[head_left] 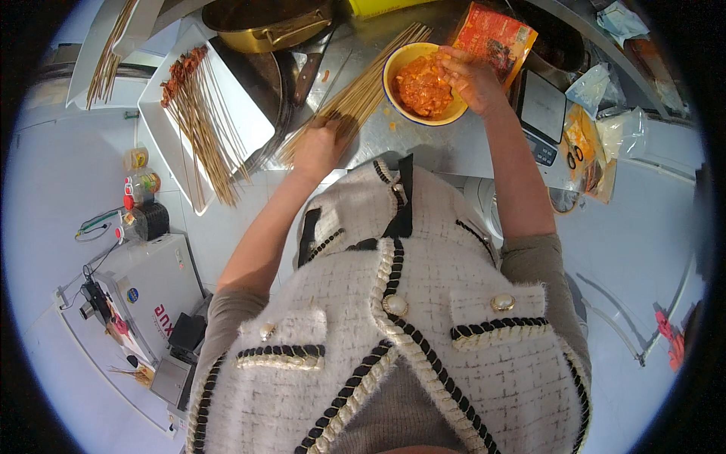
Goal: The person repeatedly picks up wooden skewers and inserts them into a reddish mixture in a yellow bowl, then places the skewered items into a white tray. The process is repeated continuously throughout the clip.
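Observation:
My left hand is closed over the near part of a bundle of bamboo skewers lying slantwise on the steel worktop. A single thin stick points away from that hand, apart from the bundle. Red-orange marinated meat pieces fill a cream bowl with a blue rim. Over the bowl's right side reaches my right hand, its fingertips at the meat's edge; whether they pinch a piece is unclear. To the left, a white tray holds meat-tipped skewers, their bare ends towards me.
A wooden-handled knife lies between the tray and skewers, near a brass-coloured pan. Behind my right hand is a red seasoning packet. A digital scale, black-handled scissors and plastic bags crowd the right side.

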Tool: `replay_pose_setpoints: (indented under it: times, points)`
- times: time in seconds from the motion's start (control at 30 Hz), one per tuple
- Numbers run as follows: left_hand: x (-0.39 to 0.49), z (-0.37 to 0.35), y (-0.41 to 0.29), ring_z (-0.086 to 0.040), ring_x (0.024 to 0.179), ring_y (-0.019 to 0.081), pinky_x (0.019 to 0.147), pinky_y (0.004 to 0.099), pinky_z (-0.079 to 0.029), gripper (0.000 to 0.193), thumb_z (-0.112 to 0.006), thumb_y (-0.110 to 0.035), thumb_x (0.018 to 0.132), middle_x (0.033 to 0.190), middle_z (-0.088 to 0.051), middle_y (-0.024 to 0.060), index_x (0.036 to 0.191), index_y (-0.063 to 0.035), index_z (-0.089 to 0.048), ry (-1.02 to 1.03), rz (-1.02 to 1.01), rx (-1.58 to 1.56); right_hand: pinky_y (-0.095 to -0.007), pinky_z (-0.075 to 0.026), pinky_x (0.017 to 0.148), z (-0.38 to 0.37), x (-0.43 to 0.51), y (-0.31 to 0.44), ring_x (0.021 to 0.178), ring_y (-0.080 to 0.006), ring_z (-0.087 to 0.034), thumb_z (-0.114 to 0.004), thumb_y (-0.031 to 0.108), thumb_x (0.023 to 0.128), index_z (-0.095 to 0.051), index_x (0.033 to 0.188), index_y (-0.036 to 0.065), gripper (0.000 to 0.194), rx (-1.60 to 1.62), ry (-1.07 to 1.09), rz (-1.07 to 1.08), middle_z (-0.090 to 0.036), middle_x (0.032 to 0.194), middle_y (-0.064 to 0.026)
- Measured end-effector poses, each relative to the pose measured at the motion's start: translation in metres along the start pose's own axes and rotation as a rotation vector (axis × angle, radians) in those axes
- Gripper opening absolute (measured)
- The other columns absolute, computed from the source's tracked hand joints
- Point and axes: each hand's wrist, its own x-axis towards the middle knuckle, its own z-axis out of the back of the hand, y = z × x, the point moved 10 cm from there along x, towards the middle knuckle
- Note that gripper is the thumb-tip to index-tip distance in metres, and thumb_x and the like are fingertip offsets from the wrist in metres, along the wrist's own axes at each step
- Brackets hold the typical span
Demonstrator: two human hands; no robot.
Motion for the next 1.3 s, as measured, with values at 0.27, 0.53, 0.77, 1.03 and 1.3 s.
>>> replay_pose_setpoints:
  times: [0.27,0.53,0.77,1.03,1.3]
  points:
    - [0.022,-0.041,0.03,-0.068,0.082,0.0422,0.075,0.047,-0.055,0.017,-0.067,-0.015,0.084,0.091,-0.069,0.0244,0.095,-0.0009,-0.069,-0.07,0.114,-0.025,-0.0389,-0.048,0.104,0.016,-0.011,-0.018,0.115,-0.0261,-0.058,-0.069,0.001,0.089,-0.06,0.12,-0.002,0.032,0.17,-0.175,0.019,-0.061,0.121,-0.0138]
    - [0.022,-0.023,0.062,-0.07,0.078,0.0368,0.07,0.0398,-0.055,0.018,-0.069,-0.017,0.086,0.083,-0.07,0.0213,0.091,0.0004,-0.073,-0.149,0.308,-0.251,-0.0487,-0.042,0.112,0.002,-0.02,-0.015,0.126,-0.0346,-0.054,-0.065,0.001,0.091,-0.054,0.123,-0.003,0.034,0.385,-0.096,0.011,-0.058,0.127,-0.0204]
    - [0.014,-0.014,0.077,-0.065,0.065,0.0205,0.062,0.0322,-0.051,0.016,-0.068,-0.014,0.091,0.074,-0.068,0.013,0.093,0.0009,-0.072,-0.085,0.413,-0.572,-0.042,-0.05,0.105,-0.003,-0.023,-0.019,0.122,-0.0307,-0.059,-0.063,0.0,0.093,-0.056,0.117,0.0,0.025,0.313,-0.158,0.003,-0.062,0.121,-0.0167]
    - [-0.011,-0.031,0.079,-0.062,0.064,0.012,0.056,0.024,-0.051,0.015,-0.066,-0.012,0.096,0.081,-0.067,0.0065,0.098,0.0024,-0.066,0.162,0.578,-1.201,-0.0377,-0.052,0.101,-0.004,-0.026,-0.022,0.113,-0.0262,-0.063,-0.062,-0.001,0.093,-0.056,0.118,-0.001,0.026,0.254,-0.207,-0.031,-0.063,0.118,-0.0142]
    - [-0.008,-0.033,0.103,-0.058,0.065,0.0102,0.06,0.0281,-0.048,0.015,-0.066,-0.013,0.096,0.075,-0.066,0.0026,0.095,0.0019,-0.07,0.007,0.573,-0.849,-0.0359,-0.052,0.1,0.0,-0.02,-0.029,0.112,-0.0245,-0.063,-0.061,0.003,0.095,-0.058,0.117,-0.001,0.022,0.238,-0.148,-0.02,-0.064,0.116,-0.0134]
